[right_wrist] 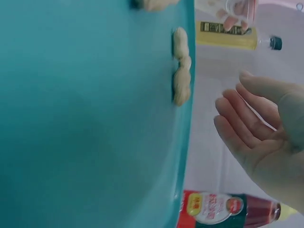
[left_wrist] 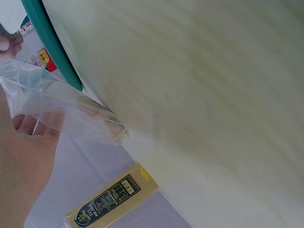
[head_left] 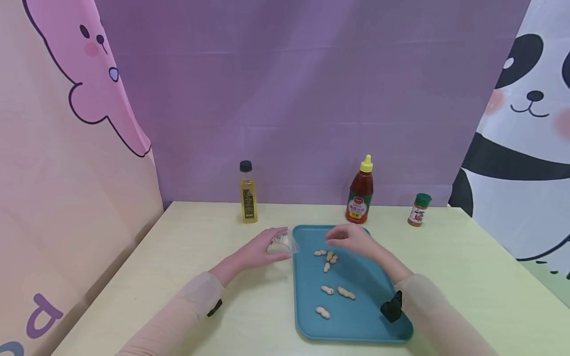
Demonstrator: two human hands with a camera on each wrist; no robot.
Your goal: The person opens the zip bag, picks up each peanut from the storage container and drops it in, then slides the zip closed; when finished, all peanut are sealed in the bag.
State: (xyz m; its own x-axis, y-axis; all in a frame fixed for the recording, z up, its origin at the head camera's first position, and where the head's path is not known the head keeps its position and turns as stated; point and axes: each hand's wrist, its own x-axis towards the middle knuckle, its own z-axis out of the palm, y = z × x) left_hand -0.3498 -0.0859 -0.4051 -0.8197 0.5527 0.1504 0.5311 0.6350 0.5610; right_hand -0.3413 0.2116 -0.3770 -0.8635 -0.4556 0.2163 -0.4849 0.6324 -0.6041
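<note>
My left hand [head_left: 256, 252] holds a clear plastic bag [head_left: 283, 244] beside the left edge of a blue tray [head_left: 352, 329]. In the left wrist view, brownish contents that look like peanuts [left_wrist: 113, 124] show at the low end of the bag. Over the far part of the tray hovers my right hand [head_left: 356, 241]; its fingers are loosely bent, with nothing between them in the right wrist view. Several unshelled peanuts [head_left: 346, 292] lie on the tray, some bunched near its far end and others spread toward the near end.
An oil bottle [head_left: 248, 195] with a dark cap stands at the back left of the table. Behind the tray is a red sauce bottle [head_left: 359, 198] with a yellow tip. A small green-capped jar [head_left: 418, 211] stands farther right.
</note>
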